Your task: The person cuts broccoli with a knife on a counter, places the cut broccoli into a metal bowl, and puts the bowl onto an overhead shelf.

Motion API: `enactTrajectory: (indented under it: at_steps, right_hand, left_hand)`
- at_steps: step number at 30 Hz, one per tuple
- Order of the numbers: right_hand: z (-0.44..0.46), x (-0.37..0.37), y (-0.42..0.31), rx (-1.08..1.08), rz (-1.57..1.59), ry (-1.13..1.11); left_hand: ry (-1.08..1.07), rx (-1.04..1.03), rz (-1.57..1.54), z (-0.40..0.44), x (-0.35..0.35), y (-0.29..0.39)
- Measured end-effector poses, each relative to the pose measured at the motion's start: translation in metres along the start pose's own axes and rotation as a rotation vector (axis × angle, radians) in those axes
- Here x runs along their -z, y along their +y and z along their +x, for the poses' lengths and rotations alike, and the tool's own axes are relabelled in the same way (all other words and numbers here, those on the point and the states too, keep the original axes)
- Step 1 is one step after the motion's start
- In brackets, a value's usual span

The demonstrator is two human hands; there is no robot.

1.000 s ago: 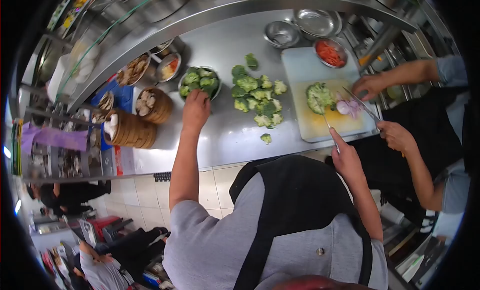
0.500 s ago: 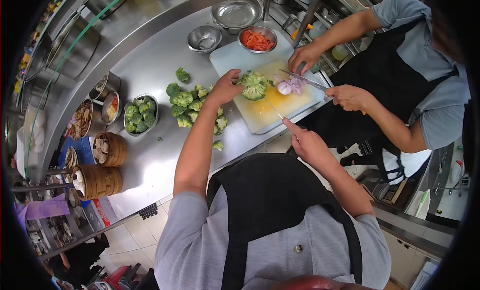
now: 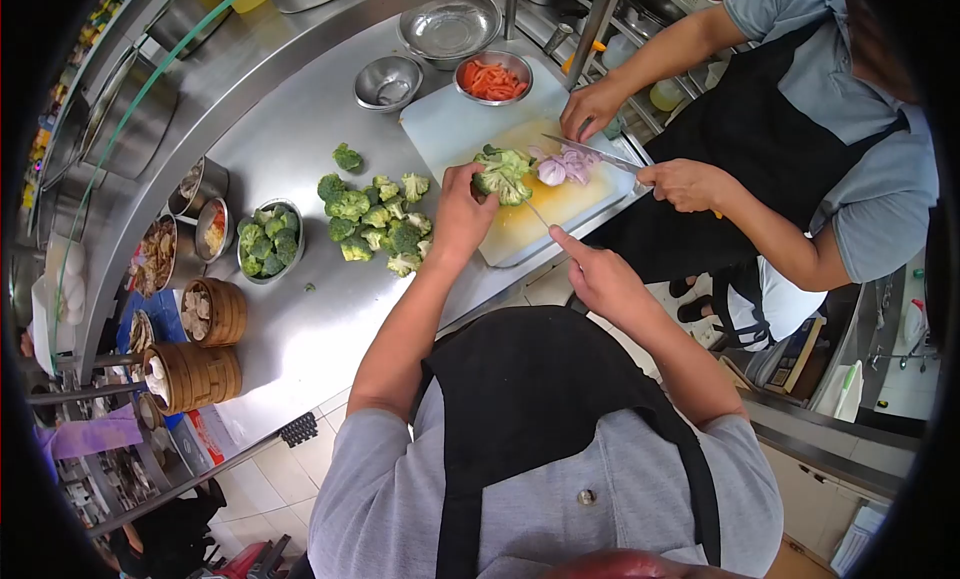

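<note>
On the cutting board [image 3: 428, 129], a large cut head of broccoli [image 3: 505, 179] lies with its pale stem side up. My left hand [image 3: 466, 214] grips its left edge, with curled fingers against the florets. Wrapped around a knife [image 3: 538, 216] is my right hand [image 3: 602, 275], index finger stretched along its spine. The blade points up and left, its tip at or under the broccoli's lower edge; exact contact is hidden. Loose broccoli florets [image 3: 376, 217] form a pile left of my left hand. Sliced purple onion [image 3: 566, 166] sits right of the broccoli.
At the right, a co-worker's hand [image 3: 685, 184] holds another knife [image 3: 600, 153] over the onion. A bowl of red strips [image 3: 494, 79] rests on the board's far end. Farther left stand a bowl of broccoli [image 3: 270, 241] and bamboo steamers [image 3: 200, 376].
My left hand has come down and closer in against the broccoli's left side. The view has shifted slightly. My right hand keeps its hold on the knife.
</note>
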State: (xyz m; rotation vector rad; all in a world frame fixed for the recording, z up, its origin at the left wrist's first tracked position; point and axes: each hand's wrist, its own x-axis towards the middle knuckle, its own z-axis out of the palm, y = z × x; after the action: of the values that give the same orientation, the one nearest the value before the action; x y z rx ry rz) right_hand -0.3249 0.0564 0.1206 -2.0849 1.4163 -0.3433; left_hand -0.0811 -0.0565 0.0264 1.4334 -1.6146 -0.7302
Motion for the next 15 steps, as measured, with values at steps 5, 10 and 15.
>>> enactTrajectory:
  at_steps: [5,10,15]
  right_hand:
    - [0.003,0.009,-0.013,-0.12,0.143,-0.005]
    - [0.019,0.008,-0.007,-0.143,0.21,0.005]
    - [0.034,0.026,-0.03,-0.322,0.343,-0.107]
  left_hand:
    - [-0.008,-0.024,0.032,0.002,-0.004,0.006]
    - [-0.031,-0.074,0.022,0.005,-0.008,0.004]
    - [-0.01,-0.138,0.051,0.011,-0.007,-0.009]
